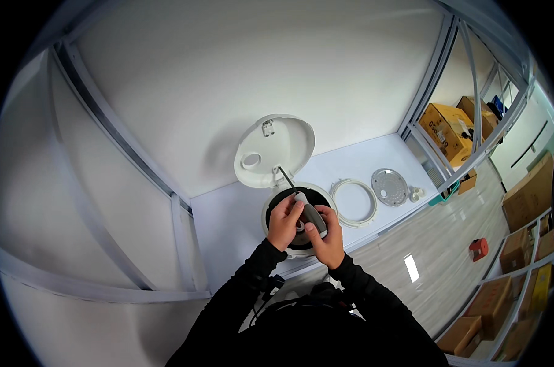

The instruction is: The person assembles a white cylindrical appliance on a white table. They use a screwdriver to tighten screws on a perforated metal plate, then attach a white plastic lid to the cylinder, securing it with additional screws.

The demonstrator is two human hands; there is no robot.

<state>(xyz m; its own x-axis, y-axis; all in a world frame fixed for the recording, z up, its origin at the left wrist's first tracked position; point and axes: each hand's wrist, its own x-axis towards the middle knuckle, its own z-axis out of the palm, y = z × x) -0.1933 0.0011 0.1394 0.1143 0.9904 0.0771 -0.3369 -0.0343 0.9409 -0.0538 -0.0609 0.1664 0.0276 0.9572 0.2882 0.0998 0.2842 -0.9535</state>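
A white rectangular worktop point(222, 217) stood against a plain pale wall point(258, 67), within a grey-white metal frame point(121, 140). Nearest us, black sleeves point(375, 290) reached in over its front edge. We saw the left hand point(282, 223) closed around the front of a screwdriver with a rounded grey handle and a thin dark shaft point(313, 219), while the right hand point(328, 240) gripped the rear of that handle, thumb laid along it. The tool slanted above a round white appliance body with a black interior point(265, 217), near the front edge; its tip reached the hinge side of the raised oval white plastic lid point(283, 144), though we could not tell whether it touched.

Toward the worktop's right edge we noted a white plastic ring point(358, 224), a perforated silver metal disc point(390, 187) and some small whitish parts point(416, 194) by the front right corner. Beyond lay a glossy grey floor point(387, 263), a red object point(479, 249) and cardboard boxes point(491, 303) on shelves.
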